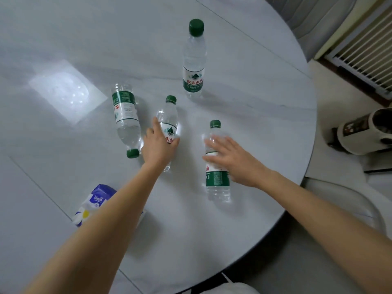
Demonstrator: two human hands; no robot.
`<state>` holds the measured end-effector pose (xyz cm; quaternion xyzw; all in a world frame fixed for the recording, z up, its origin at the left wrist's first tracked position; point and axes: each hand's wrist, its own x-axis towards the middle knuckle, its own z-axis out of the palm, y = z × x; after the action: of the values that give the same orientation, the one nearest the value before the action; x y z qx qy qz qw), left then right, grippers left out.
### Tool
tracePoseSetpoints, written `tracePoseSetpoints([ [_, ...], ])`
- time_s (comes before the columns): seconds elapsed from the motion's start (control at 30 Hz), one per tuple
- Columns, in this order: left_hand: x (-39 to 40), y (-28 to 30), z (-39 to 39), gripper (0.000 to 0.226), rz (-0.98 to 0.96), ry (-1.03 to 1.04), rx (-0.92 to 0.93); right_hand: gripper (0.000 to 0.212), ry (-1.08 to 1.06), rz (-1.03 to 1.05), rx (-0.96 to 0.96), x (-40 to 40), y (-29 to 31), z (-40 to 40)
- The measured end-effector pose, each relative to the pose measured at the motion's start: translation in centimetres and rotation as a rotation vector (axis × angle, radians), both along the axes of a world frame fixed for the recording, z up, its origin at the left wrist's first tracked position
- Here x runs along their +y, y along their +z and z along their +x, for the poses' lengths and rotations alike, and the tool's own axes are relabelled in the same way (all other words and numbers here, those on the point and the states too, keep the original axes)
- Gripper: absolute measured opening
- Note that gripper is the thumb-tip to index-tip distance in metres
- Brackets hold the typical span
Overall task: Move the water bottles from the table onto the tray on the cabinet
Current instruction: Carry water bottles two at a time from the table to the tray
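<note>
While both my arms stretched over the round table (244,128), I took the tall upright bottle (194,60) at the far side as my mark. Nearer me than it, and a little to its left, stood the middle bottle (168,115), and my left hand (158,145) was wrapped round its label, thumb on one side and fingers curling past the other, closing on it though I judged the grip not yet firm. To the right of that one and nearer still stood the near bottle (217,179); my right hand (231,158) was spread against its shoulder with the fingers open and splayed, touching the plastic but not clasped. Left of the middle bottle, and well left of my mark, a fourth bottle (126,119) lay on its side with its green cap pointing toward me, just beside my left wrist. A tissue pack (94,203) lay closest to me, partly under my left forearm. Neither tray nor cabinet showed, so all four bottles were yet to go. My worry was the smooth, round plastic: an open palm pressing sideways could tip the near bottle over, and my left wrist could nudge the lying one and set it rolling toward the edge. Lifting two at once with half-made grips invited a slip.
</note>
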<state>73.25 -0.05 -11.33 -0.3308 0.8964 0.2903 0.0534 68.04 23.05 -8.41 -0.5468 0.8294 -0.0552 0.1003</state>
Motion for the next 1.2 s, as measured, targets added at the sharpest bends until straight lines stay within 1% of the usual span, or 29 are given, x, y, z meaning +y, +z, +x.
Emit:
tracePoseSetpoints([
  [0.07, 0.2, 0.0, 0.1, 0.092, -0.017, 0.005, -0.011, 0.055, -0.521, -0.152, -0.247, -1.0, 0.7, 1.1],
  [0.1, 0.5, 0.0, 0.3, 0.092, -0.028, 0.01, -0.023, 0.057, -0.763, -0.177, -0.354, -1.6, 0.8, 1.7],
  [0.13, 0.8, 0.1, 0.5, 0.093, -0.046, 0.014, -0.043, 0.067, -0.934, -0.134, -0.424, -2.3, 0.7, 2.3],
  [0.2, 1.7, 0.4, 1.3, 0.093, -0.078, 0.02, -0.095, 0.084, -1.092, -0.018, -0.543, -3.5, -0.2, 3.6],
  [0.23, 2.0, 0.4, 1.8, 0.091, -0.059, 0.028, -0.105, 0.084, -1.149, -0.012, -0.602, -4.0, -0.7, 4.1],
  [0.27, 2.3, 0.6, 2.4, 0.088, -0.011, 0.038, -0.088, 0.079, -1.203, -0.031, -0.65, -4.5, -1.1, 4.4],
  [0.3, 2.5, 0.6, 3.2, 0.083, 0.073, 0.05, -0.048, 0.073, -1.239, -0.046, -0.677, -4.8, -1.3, 4.6],
  [0.37, 2.8, 1.3, 5.1, 0.068, 0.336, 0.109, 0.09, 0.064, -1.255, -0.052, -0.702, -5.2, -1.3, 4.5],
  [0.43, 3.1, 2.4, 7.8, 0.057, 0.56, 0.185, 0.223, 0.056, -1.225, -0.119, -0.789, -5.0, -1.1, 4.8],
  [0.5, 3.2, 4.2, 10.6, 0.059, 0.665, 0.245, 0.32, 0.043, -1.168, -0.263, -0.946, -4.8, -0.4, 5.4],
  [0.57, 2.9, 5.9, 13.4, 0.059, 0.719, 0.329, 0.401, 0.037, -1.048, -0.338, -1.103, -5.3, 1.2, 6.3],
  [0.67, 1.9, 8.4, 18.3, 0.052, 0.8, 0.539, 0.552, 0.039, -0.788, -0.36, -1.289, -8.1, 4.3, 9.2],
  [0.77, 0.7, 10.5, 23.9, 0.046, 0.879, 0.667, 0.722, 0.051, -0.603, -0.358, -1.429, -11.9, 6.9, 13.9],
  [0.83, 0.1, 12.0, 28.1, 0.047, 0.855, 0.713, 0.817, 0.052, -0.501, -0.324, -1.48, -14.3, 8.2, 17.7],
  [0.9, 0.0, 13.2, 32.9, 0.054, 0.816, 0.78, 0.915, 0.053, -0.402, -0.267, -1.504, -16.2, 9.3, 22.0],
  [0.97, 0.1, 14.1, 38.1, 0.056, 0.782, 0.845, 1.009, 0.055, -0.316, -0.191, -1.505, -17.6, 10.4, 26.6],
  [1.07, 0.7, 15.6, 46.9, 0.056, 0.705, 0.937, 1.099, 0.053, -0.182, -0.085, -1.476, -19.2, 11.7, 34.8],
  [1.13, 1.4, 16.4, 53.2, 0.054, 0.651, 0.975, 1.139, 0.055, -0.105, -0.03, -1.463, -20.0, 12.3, 40.9],
  [1.2, 2.0, 17.2, 60.1, 0.044, 0.589, 1.013, 1.147, 0.052, -0.048, 0.003, -1.46, -20.6, 12.6, 47.5],
])
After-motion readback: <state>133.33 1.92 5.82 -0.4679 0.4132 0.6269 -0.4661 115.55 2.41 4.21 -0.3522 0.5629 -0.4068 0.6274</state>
